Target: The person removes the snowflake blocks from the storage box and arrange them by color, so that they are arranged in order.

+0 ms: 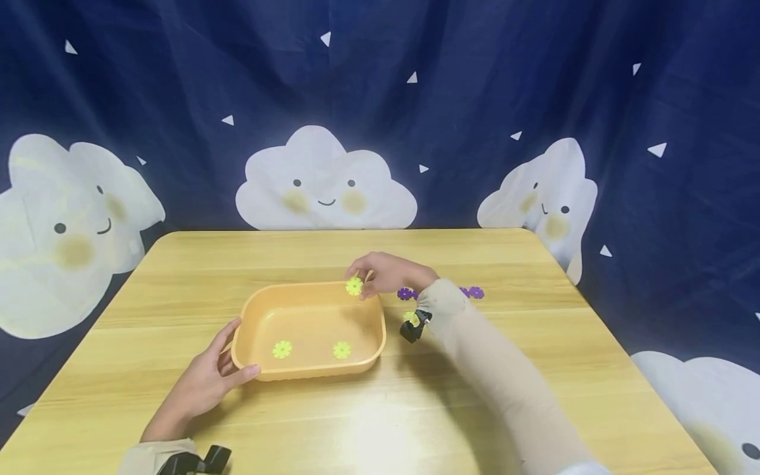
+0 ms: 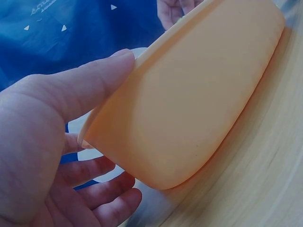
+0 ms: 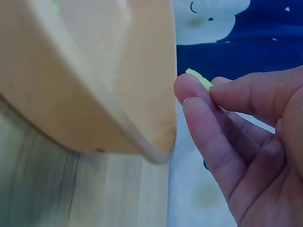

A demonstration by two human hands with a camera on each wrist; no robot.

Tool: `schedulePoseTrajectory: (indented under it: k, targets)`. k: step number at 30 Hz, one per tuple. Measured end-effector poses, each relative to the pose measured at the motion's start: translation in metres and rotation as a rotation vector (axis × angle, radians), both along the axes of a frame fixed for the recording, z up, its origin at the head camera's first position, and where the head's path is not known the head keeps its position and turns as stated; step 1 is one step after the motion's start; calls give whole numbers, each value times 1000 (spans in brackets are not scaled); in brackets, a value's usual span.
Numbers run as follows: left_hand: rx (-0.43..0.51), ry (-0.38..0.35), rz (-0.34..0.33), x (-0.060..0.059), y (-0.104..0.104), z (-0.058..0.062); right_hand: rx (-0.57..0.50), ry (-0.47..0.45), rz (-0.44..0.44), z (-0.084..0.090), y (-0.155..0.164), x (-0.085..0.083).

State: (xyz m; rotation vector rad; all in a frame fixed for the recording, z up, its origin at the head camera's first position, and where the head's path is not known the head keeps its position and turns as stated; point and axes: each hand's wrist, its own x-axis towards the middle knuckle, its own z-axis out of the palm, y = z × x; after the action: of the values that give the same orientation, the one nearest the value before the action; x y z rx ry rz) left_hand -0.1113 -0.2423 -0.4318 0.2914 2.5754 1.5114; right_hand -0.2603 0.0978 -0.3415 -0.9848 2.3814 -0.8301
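An orange plastic basin [image 1: 309,376] stands on the wooden table. Two yellow snowflake-shaped plastic pieces [image 1: 282,349] lie on its floor. My left hand [image 1: 204,379] grips the basin's left end, and in the left wrist view its thumb [image 2: 102,78] lies along the rim with the fingers beneath. Over the far right corner of the basin, my right hand [image 1: 388,272] pinches another yellow snowflake piece [image 1: 353,285] between thumb and fingertips. The right wrist view shows only the edge of that yellow piece [image 3: 199,78], next to the basin wall.
Purple snowflake pieces [image 1: 476,292] lie on the table right of the basin, partly hidden by my right wrist. One more yellow piece [image 1: 411,318] lies there behind the wrist camera [image 1: 413,326]. A dark blue curtain [image 1: 463,99] with clouds hangs past the table's far edge.
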Motion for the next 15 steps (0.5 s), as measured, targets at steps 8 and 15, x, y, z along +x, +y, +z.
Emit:
schedulePoseTrajectory:
  k: [8, 15]
  targets:
    - [22, -2, -17, -2, 0, -2, -41, 13, -53, -2, 17, 1]
    - [35, -2, -8, 0, -1, -2, -65, 20, -69, -4, 33, 3]
